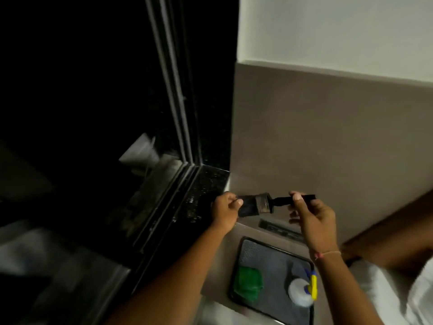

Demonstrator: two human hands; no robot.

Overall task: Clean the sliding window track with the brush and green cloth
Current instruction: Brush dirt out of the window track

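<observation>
Head view, dim room, frame somewhat blurred. Both hands raised in front of a grey-brown tiled wall (328, 137) that gives way to white paint higher up. The brush (262, 204) is held level between them: right hand (311, 216) closed around the black handle, thumb on top; left hand (225, 211) pinching the dark bristle end with fingers curled (whether it grips or only touches the bristles is hard to tell through the blur). The metal ferrule sits in the open gap between the two hands. A thin cord bracelet (328, 254) circles the right wrist. To the left, the sliding window track (168, 207) runs diagonally toward the lower left as dark parallel rails, meeting upright frame rails (173, 90) at the corner; the glass beyond is black, with faint pale reflections. Between the track and the wall lies a speckled black stone sill (206, 184), with the left hand just above its near edge. Below the hands, a pale counter (225, 249) carries a dark-rimmed tray (255, 245) with a grey textured floor. In the tray, the green cloth (248, 286) lies crumpled at the left side, well apart from the brush; at the right side rests a white round-bodied bottle with a blue and yellow top (302, 289), lying down. White fabric (386, 289) shows at the lower right, and a brown wooden surface (398, 231) above it.
</observation>
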